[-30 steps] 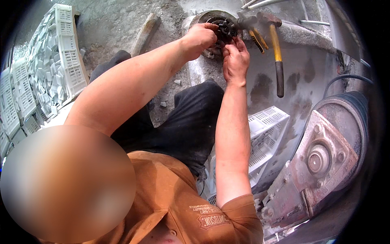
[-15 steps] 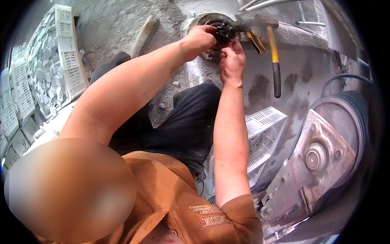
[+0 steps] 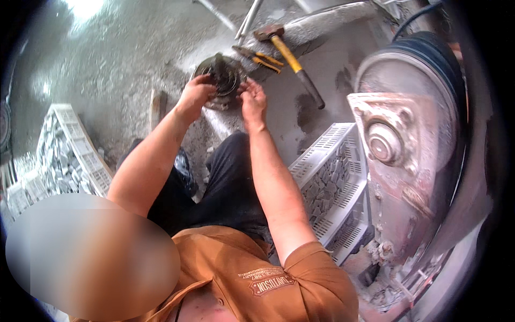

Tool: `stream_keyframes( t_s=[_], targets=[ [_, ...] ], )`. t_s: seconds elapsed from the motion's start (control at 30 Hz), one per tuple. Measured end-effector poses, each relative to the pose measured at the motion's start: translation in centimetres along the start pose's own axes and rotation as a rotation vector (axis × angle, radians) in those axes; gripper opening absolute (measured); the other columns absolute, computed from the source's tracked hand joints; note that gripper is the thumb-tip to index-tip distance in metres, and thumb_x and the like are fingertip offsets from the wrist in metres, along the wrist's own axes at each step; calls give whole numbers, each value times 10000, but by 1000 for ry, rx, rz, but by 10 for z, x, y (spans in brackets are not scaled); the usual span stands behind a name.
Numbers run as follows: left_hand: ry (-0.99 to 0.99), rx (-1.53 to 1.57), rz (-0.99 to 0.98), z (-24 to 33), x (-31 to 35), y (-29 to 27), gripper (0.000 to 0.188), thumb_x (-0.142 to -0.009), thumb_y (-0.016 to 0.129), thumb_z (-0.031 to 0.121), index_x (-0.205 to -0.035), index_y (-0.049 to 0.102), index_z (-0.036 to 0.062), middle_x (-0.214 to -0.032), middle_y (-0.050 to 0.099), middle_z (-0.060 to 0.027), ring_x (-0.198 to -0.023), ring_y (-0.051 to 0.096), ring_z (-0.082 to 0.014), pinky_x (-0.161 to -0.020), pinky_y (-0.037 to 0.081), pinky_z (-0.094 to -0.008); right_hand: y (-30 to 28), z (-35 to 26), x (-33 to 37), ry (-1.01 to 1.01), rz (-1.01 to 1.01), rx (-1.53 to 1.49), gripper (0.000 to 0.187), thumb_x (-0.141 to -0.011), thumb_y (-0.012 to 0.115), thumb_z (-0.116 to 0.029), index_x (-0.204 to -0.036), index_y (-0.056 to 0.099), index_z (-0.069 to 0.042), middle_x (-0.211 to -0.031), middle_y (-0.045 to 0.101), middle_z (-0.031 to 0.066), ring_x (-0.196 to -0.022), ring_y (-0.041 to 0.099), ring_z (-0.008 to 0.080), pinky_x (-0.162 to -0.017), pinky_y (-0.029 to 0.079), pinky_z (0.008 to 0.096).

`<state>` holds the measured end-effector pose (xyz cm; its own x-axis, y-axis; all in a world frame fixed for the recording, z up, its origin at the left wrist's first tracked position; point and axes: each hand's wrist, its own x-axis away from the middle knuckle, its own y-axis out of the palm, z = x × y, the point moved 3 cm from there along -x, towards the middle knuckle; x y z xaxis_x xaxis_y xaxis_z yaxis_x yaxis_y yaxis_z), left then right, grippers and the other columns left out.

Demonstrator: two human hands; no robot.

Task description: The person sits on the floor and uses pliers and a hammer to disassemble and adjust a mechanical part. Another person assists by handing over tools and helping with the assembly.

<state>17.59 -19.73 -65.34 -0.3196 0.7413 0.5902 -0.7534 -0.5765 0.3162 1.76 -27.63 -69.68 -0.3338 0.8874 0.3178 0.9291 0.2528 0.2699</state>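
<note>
A round, greasy metal hub-like part (image 3: pixel 234 72) lies on the floor in front of my knees, with a dark stub rising from its middle. My left hand (image 3: pixel 196 95) is at its left side, fingers apart and reaching over the rim toward the stub. My right hand (image 3: pixel 253 101) is by the right rim, its fingers loosely bent and apart. Nothing shows in either hand, though the fingertips are slightly blurred. Just beyond the part lie pliers with yellow and black handles (image 3: pixel 268 61) and a hammer with a yellow and black handle (image 3: pixel 289 56).
White slotted crates with grey pieces stand at right (image 3: pixel 316 142) and left (image 3: pixel 86 147). A large belted wheel machine with a rusty bearing plate (image 3: pixel 391 134) fills the right side. A wooden piece (image 3: pixel 157 110) lies left of the part; white metal tubes (image 3: pixel 248 21) lie beyond.
The view has shifted, so the floor beyond shows more. My hands have moved apart from the dark pieces at the part's middle to its two sides, uncovering the stub.
</note>
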Motion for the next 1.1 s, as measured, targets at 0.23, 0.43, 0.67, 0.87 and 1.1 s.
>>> stream_keyframes(
  t_s=[0.23,0.43,0.67,0.87,1.1],
  targets=[
    [-1,-43,60,0,9,11,509,-811,601,-24,-1311,509,6,-1157,621,-64,-974,601,-171,-792,498,-296,-11,48,-6,-51,48,23,449,-851,472,38,-1297,486,-11,-1121,612,69,-937,609,142,-790,534,283],
    [116,-221,6,4,13,19,510,-824,599,-10,-1323,499,-2,-1196,616,-71,-1009,600,-162,-801,496,-289,7,35,7,-194,51,-2,445,-871,497,27,-1313,496,-24,-1114,630,71,-956,618,151,-811,523,274],
    [161,-255,-122,-10,-4,0,548,-832,602,8,-1359,453,13,-1275,565,-74,-1065,581,-168,-808,499,-295,28,54,13,-124,-159,-26,684,-843,452,41,-1493,257,-46,-1405,454,154,-1313,430,242,-1059,364,324],
    [133,-134,-192,-10,0,2,479,-847,582,-11,-1312,479,33,-1237,570,-69,-1063,579,-174,-816,511,-299,34,53,14,-152,-225,-193,763,-830,457,47,-1525,162,-65,-1484,357,171,-1368,360,264,-1116,307,347],
    [115,-173,-136,-5,-1,-3,521,-847,568,-32,-1351,460,51,-1251,566,-53,-1038,595,-175,-836,527,-316,40,35,30,-98,-229,-144,845,-832,485,45,-1549,71,-118,-1529,275,181,-1401,301,277,-1127,285,365]
  ],
)
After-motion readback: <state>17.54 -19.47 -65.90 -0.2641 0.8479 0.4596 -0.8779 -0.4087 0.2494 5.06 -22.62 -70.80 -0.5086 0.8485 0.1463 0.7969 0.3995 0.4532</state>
